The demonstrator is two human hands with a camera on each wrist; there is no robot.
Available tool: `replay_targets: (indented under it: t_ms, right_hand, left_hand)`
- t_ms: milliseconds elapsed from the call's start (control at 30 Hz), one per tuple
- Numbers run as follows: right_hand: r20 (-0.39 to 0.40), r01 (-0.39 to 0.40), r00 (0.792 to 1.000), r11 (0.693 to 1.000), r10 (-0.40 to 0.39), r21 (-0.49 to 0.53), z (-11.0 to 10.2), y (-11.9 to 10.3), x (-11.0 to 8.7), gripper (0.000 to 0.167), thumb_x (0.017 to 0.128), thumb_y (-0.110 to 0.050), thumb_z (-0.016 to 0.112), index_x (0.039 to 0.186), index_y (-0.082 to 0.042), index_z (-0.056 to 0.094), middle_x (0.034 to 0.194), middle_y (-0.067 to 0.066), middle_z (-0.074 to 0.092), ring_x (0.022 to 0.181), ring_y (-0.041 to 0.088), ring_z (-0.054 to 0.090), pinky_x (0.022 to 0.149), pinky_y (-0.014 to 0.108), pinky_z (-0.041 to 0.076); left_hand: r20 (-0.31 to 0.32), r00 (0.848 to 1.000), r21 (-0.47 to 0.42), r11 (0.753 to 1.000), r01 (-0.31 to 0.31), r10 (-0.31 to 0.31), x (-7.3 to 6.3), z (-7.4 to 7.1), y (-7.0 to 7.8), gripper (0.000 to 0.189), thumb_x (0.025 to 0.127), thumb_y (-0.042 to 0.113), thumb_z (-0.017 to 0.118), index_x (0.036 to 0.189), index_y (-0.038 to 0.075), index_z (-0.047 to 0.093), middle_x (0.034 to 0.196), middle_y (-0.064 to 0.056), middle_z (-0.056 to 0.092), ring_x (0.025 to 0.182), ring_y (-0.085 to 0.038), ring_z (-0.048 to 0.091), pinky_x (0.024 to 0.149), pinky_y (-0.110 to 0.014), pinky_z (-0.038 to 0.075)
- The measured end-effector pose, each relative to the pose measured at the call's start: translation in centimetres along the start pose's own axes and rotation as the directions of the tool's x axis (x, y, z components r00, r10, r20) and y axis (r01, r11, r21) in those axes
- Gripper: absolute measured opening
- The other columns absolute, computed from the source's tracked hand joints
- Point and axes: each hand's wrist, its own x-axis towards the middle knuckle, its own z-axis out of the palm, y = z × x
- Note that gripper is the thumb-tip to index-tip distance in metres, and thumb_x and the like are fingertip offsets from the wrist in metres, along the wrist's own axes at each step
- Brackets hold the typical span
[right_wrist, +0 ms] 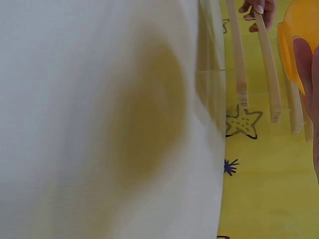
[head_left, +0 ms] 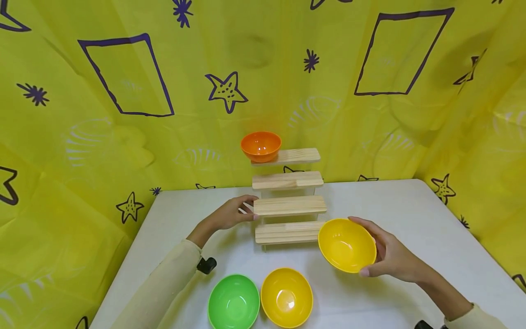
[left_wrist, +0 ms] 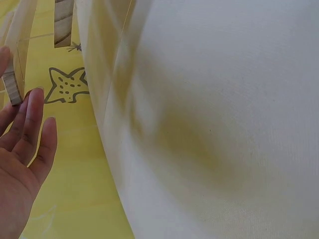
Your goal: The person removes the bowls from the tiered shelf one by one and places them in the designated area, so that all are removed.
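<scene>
A wooden stepped stand [head_left: 290, 206] with several slatted tiers stands on the table. My left hand [head_left: 232, 213] pinches the left end of its second tier from the bottom, thumb on one side and fingers on the other. In the left wrist view the fingers [left_wrist: 34, 124] lie around the end of a board [left_wrist: 13, 88]. My right hand [head_left: 394, 254] grips a yellow bowl [head_left: 347, 245] by its right side, tilted, in front of the lowest tier's right end. An orange bowl [head_left: 261, 146] sits on the left of the top tier.
Near the front of the white table [head_left: 197, 201], a green bowl [head_left: 234, 301] and a second yellow bowl [head_left: 286, 298] stand side by side. A yellow patterned curtain [head_left: 263, 55] hangs behind the table and at both sides.
</scene>
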Motion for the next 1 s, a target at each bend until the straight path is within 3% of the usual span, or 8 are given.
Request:
replay_targets:
  t_ms: [233,600,800,1000]
  right_hand:
    - [-0.010,-0.018,1.000,1.000,0.018,-0.023,0.2,0.6,-1.1,0.096,0.076,0.006,0.077,0.156,-0.003,0.024,0.143,-0.007,0.045,0.106,0.022,0.065,0.083,0.037,0.060]
    - [0.012,-0.034,0.999,0.999,0.033,0.031,0.9,1.8,-2.7,0.097,0.077,0.008,0.076,0.157,-0.001,0.021,0.145,-0.008,0.045,0.108,0.022,0.065,0.083,0.038,0.060]
    - [0.026,-0.109,0.994,0.993,0.107,0.052,1.4,2.3,-3.4,0.097,0.079,0.002,0.079,0.156,-0.003,0.022,0.143,-0.011,0.046,0.107,0.024,0.065,0.084,0.039,0.060]
    - [0.013,-0.153,0.988,0.988,0.153,-0.003,1.8,2.7,-3.6,0.096,0.079,-0.006,0.082,0.155,-0.001,0.023,0.142,-0.016,0.047,0.112,0.014,0.061,0.088,0.031,0.059]
  left_hand:
    - [-0.002,1.000,-0.005,1.000,-0.005,0.005,0.1,0.0,-0.1,0.058,0.094,0.025,0.072,0.145,0.007,0.049,0.132,-0.013,0.060,0.112,-0.026,0.063,0.087,-0.035,0.055]
    - [0.001,1.000,-0.001,1.000,-0.007,0.007,0.1,0.0,-0.1,0.060,0.095,0.026,0.072,0.146,0.006,0.048,0.132,-0.014,0.060,0.113,-0.027,0.064,0.086,-0.035,0.055]
    - [0.002,1.000,0.004,1.000,-0.006,0.006,0.1,0.0,-0.1,0.060,0.095,0.026,0.072,0.146,0.006,0.048,0.133,-0.014,0.059,0.112,-0.027,0.064,0.086,-0.034,0.055]
    - [0.003,1.000,0.007,1.000,-0.005,0.005,0.1,0.0,-0.1,0.060,0.095,0.026,0.072,0.146,0.006,0.048,0.132,-0.014,0.059,0.112,-0.027,0.063,0.086,-0.034,0.055]
